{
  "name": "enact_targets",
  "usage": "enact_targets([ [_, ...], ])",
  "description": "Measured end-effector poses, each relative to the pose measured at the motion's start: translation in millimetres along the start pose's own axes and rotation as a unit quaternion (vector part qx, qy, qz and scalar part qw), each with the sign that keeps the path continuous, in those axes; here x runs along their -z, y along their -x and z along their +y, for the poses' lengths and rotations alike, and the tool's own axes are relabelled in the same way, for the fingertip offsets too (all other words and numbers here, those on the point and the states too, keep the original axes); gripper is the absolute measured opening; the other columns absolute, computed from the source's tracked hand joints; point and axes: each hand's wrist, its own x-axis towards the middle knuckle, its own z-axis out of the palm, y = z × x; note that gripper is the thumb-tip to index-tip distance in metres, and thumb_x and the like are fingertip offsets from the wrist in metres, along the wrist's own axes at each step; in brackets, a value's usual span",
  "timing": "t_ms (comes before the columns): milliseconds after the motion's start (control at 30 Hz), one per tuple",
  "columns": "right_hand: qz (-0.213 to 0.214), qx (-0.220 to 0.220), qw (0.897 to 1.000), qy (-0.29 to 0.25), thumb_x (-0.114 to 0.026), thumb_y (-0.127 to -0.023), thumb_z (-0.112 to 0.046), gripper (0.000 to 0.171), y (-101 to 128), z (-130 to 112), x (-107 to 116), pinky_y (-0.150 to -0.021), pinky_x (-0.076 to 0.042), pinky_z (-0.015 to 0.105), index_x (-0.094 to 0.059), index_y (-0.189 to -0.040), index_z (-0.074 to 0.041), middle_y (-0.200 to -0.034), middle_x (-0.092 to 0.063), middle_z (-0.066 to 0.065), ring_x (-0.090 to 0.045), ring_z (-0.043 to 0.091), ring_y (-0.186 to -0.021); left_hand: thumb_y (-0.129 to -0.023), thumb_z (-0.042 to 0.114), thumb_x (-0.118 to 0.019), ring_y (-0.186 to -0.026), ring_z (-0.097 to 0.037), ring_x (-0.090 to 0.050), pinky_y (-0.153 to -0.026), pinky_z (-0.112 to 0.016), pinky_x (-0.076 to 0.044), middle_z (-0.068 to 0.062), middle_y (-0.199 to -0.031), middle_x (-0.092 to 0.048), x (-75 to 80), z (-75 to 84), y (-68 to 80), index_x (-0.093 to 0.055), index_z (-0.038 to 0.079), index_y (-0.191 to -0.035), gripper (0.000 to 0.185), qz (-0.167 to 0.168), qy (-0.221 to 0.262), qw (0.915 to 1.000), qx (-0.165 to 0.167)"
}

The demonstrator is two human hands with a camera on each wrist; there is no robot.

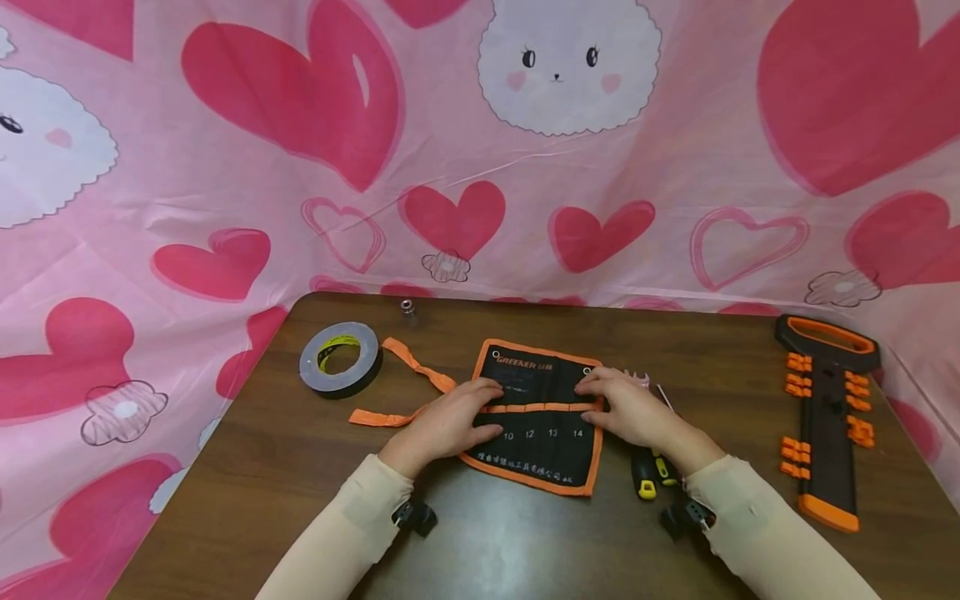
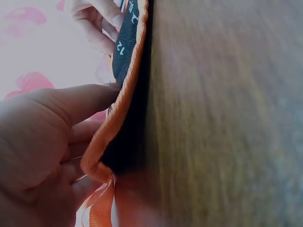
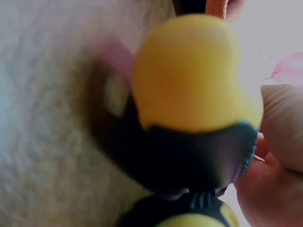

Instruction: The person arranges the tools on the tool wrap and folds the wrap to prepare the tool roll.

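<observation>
A black fabric tool pouch [image 1: 536, 454] with orange trim and numbered pockets lies spread on the table, its face up. My left hand [image 1: 448, 419] rests on the pouch's left side, fingers and thumb extended; in the left wrist view its thumb [image 2: 90, 99] touches the front by the orange edge. Over the right edge lies my right hand [image 1: 637, 408], fingertips and thumb on the fabric. Two yellow-and-black screwdriver handles [image 1: 645, 482] sit beneath the right wrist. One yellow handle end [image 3: 194, 75] looms large in the right wrist view, partly covering the right hand [image 3: 279, 142].
Orange tie straps [image 1: 386, 418] trail left from the pouch. A roll of tape [image 1: 363, 379] and a small metal socket [image 1: 407, 307] stand at the back left. At the right lies a black-and-orange tool rack [image 1: 828, 433]. Wrench ends [image 1: 637, 377] show behind the right hand.
</observation>
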Motion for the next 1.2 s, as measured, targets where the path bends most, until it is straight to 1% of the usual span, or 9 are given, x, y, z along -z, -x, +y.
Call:
enact_targets([
  [200, -0.004, 0.003, 1.000, -0.006, -0.082, -0.098, -0.017, 0.027, 3.3, -1.3, -2.8, -0.100, -0.059, 0.054, -0.079, -0.120, -0.002, -0.123, -0.069, 0.010, -0.067, 0.031, -0.114, -0.101, 0.035, -0.078, -0.141, -0.030, -0.060, -0.121, -0.051, -0.049, -0.012, -0.156, -0.059, 0.2, 1.2, -1.8, -0.062, 0.005, -0.149, 0.058, 0.004, -0.004, 1.0000, 0.008],
  [300, -0.007, -0.001, 1.000, -0.006, -0.082, -0.098, -0.018, 0.026, 5.3, -2.8, -3.2, -0.101, -0.059, 0.055, -0.080, -0.119, -0.003, -0.121, -0.069, 0.009, -0.067, 0.031, -0.114, -0.101, 0.037, -0.077, -0.139, -0.031, -0.061, -0.120, -0.050, -0.049, -0.013, -0.154, -0.060, -3.4, -3.2, -3.9, -0.063, 0.005, -0.148, 0.058, 0.013, -0.005, 0.9999, -0.005],
  [433, -0.008, -0.004, 1.000, -0.002, -0.081, -0.098, -0.018, 0.026, 8.3, -4.0, -3.0, -0.101, -0.059, 0.055, -0.080, -0.119, -0.003, -0.121, -0.070, 0.009, -0.067, 0.031, -0.114, -0.102, 0.040, -0.076, -0.137, -0.032, -0.062, -0.118, -0.051, -0.051, -0.012, -0.153, -0.061, -13.4, -15.5, -10.6, -0.064, 0.006, -0.147, 0.058, 0.027, -0.013, 0.9993, -0.024],
  [600, -0.013, -0.014, 1.000, 0.000, -0.079, -0.099, -0.019, 0.027, 13.3, -7.8, -2.3, -0.102, -0.059, 0.055, -0.079, -0.121, -0.003, -0.122, -0.070, 0.009, -0.068, 0.030, -0.113, -0.101, 0.044, -0.077, -0.141, -0.029, -0.059, -0.120, -0.052, -0.049, -0.008, -0.156, -0.060, -24.2, -26.2, -18.4, -0.063, 0.011, -0.149, 0.061, 0.034, -0.031, 0.9986, -0.024],
  [667, -0.015, -0.014, 1.000, 0.004, -0.079, -0.100, -0.021, 0.028, 15.2, -10.3, -2.3, -0.102, -0.059, 0.055, -0.079, -0.122, -0.003, -0.122, -0.072, 0.009, -0.068, 0.030, -0.113, -0.100, 0.042, -0.077, -0.142, -0.029, -0.059, -0.120, -0.052, -0.049, -0.008, -0.156, -0.060, -23.5, -24.3, -18.7, -0.063, 0.010, -0.149, 0.060, 0.032, -0.032, 0.9987, -0.022],
  [833, -0.016, -0.014, 1.000, 0.009, -0.080, -0.099, -0.024, 0.031, 19.2, -16.4, -1.7, -0.101, -0.059, 0.056, -0.079, -0.122, -0.002, -0.121, -0.076, 0.012, -0.071, 0.033, -0.114, -0.102, 0.033, -0.077, -0.146, -0.031, -0.055, -0.123, -0.053, -0.046, -0.012, -0.157, -0.059, -6.0, -3.7, -11.6, -0.063, 0.005, -0.149, 0.057, 0.009, -0.029, 0.9995, -0.011],
  [900, -0.015, -0.020, 1.000, 0.008, -0.080, -0.099, -0.024, 0.032, 20.4, -17.9, -1.0, -0.102, -0.059, 0.057, -0.079, -0.122, -0.003, -0.121, -0.078, 0.012, -0.071, 0.033, -0.114, -0.102, 0.032, -0.077, -0.147, -0.031, -0.055, -0.123, -0.053, -0.046, -0.012, -0.157, -0.059, -3.3, -2.0, -11.6, -0.063, 0.004, -0.149, 0.057, 0.006, -0.030, 0.9994, -0.015],
  [1067, -0.015, -0.027, 1.000, 0.002, -0.080, -0.099, -0.024, 0.032, 22.6, -18.1, 1.2, -0.103, -0.058, 0.058, -0.079, -0.123, -0.003, -0.122, -0.079, 0.012, -0.072, 0.034, -0.116, -0.103, 0.038, -0.075, -0.147, -0.028, -0.055, -0.121, -0.053, -0.047, -0.009, -0.157, -0.059, -21.6, -28.0, -25.3, -0.063, 0.009, -0.149, 0.056, 0.026, -0.037, 0.9979, -0.046],
  [1200, -0.017, -0.031, 0.999, -0.011, -0.080, -0.099, -0.022, 0.032, 23.7, -16.9, 2.8, -0.104, -0.057, 0.059, -0.079, -0.124, -0.002, -0.123, -0.079, 0.013, -0.073, 0.035, -0.118, -0.104, 0.036, -0.074, -0.148, -0.030, -0.053, -0.123, -0.054, -0.046, -0.011, -0.159, -0.058, -15.0, -22.4, -26.1, -0.062, 0.007, -0.150, 0.056, 0.015, -0.025, 0.9986, -0.043],
])
